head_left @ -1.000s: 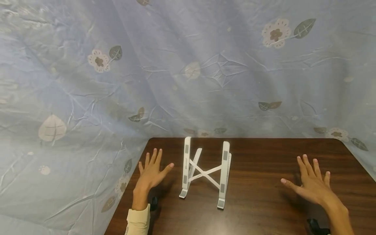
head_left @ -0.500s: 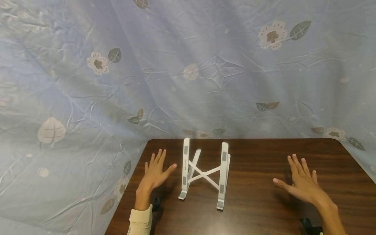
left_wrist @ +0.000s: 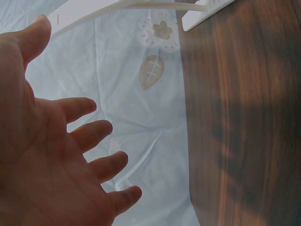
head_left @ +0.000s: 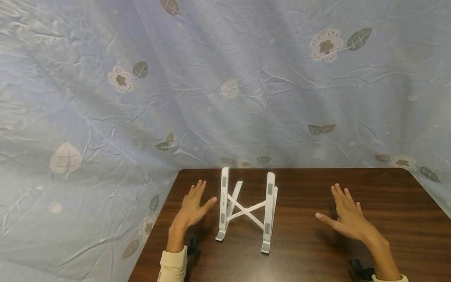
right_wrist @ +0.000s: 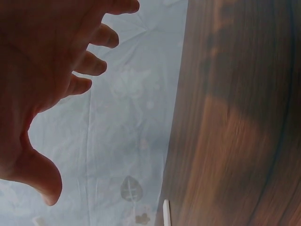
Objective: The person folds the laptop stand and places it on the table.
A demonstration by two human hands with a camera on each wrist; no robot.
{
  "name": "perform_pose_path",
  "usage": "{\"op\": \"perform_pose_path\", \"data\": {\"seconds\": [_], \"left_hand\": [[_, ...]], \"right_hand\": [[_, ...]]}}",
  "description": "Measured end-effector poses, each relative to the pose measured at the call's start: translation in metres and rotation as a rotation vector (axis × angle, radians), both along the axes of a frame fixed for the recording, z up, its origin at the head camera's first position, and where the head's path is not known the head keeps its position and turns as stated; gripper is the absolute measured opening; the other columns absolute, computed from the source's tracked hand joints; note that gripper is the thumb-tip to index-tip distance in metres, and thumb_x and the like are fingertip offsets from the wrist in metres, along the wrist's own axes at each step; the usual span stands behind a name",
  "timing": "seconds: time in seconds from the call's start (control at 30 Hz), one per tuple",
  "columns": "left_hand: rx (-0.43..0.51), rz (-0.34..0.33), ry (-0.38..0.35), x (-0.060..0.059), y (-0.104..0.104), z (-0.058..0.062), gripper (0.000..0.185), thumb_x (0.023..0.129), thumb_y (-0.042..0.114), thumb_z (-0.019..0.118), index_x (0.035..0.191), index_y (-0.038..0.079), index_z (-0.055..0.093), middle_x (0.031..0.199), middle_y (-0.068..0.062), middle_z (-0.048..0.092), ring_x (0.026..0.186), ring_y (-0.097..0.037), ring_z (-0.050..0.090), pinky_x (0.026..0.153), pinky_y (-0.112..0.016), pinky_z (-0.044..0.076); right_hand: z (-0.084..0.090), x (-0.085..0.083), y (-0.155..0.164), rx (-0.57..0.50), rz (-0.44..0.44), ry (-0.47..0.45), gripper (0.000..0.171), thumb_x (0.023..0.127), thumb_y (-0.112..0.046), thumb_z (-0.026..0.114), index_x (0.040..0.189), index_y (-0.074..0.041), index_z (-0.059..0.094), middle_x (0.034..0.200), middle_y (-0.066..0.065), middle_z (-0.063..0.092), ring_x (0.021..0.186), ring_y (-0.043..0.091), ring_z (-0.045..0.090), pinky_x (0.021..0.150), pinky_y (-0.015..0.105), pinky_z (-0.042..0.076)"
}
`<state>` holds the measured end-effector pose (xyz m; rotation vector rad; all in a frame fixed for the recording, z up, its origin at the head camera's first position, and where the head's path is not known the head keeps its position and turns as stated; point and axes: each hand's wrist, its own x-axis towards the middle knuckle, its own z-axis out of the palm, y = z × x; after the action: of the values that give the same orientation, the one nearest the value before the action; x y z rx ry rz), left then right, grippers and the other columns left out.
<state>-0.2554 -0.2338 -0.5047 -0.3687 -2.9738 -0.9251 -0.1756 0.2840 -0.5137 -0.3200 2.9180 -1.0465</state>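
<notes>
Stand, white and folding, sits open on the brown tabletop, near the back edge and between the two hands. Its two long bars point up and its thin bars cross in the middle.

On the left, the left hand is flat with fingers spread, holding nothing. Its thumb points at the stand's left bar and is just beside it, but I cannot tell if it touches.

On the right, the right hand is also flat and spread, holding nothing, and it is well apart from the stand.

Neither hand holds the stand yet, so grabbing it is not done.

Behind everything hangs a blue cloth with flowers and leaves.
</notes>
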Motion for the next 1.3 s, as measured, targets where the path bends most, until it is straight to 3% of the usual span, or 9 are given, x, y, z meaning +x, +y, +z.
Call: {"op": "perform_pose_path", "data": {"seconds": [0.37, 1.07, 1.3], "left_hand": [[0.046, -0.050, 0.030, -0.004, 0.002, -0.003, 0.086, 0.106, 0.062, 0.055, 0.172, 0.016, 0.025, 0.179, -0.013, 0.024, 0.165, -0.038, 0.026, 0.134, -0.060, 0.024], [0.099, -0.071, 0.126, -0.007, 0.010, -0.009, 0.073, 0.107, 0.055, 0.059, 0.165, 0.013, 0.043, 0.166, -0.017, 0.049, 0.154, -0.039, 0.047, 0.129, -0.056, 0.038], [0.131, -0.076, 0.113, -0.007, 0.010, -0.013, 0.070, 0.108, 0.052, 0.059, 0.162, 0.010, 0.046, 0.164, -0.018, 0.051, 0.152, -0.041, 0.049, 0.127, -0.057, 0.040]], "right_hand": [[-0.003, -0.005, -0.019, -0.048, 0.042, 0.016, 0.110, 0.104, -0.050, 0.067, 0.170, 0.004, -0.003, 0.176, 0.035, -0.007, 0.159, 0.064, -0.009, 0.114, 0.092, 0.003], [-0.010, -0.017, -0.063, -0.058, 0.068, 0.041, 0.104, 0.105, -0.053, 0.065, 0.172, -0.002, 0.004, 0.178, 0.029, 0.008, 0.162, 0.058, 0.012, 0.124, 0.081, 0.019], [-0.016, -0.022, -0.081, -0.083, 0.096, 0.078, 0.099, 0.106, -0.051, 0.064, 0.171, 0.001, 0.009, 0.177, 0.031, 0.012, 0.159, 0.059, 0.020, 0.124, 0.079, 0.024]]}}
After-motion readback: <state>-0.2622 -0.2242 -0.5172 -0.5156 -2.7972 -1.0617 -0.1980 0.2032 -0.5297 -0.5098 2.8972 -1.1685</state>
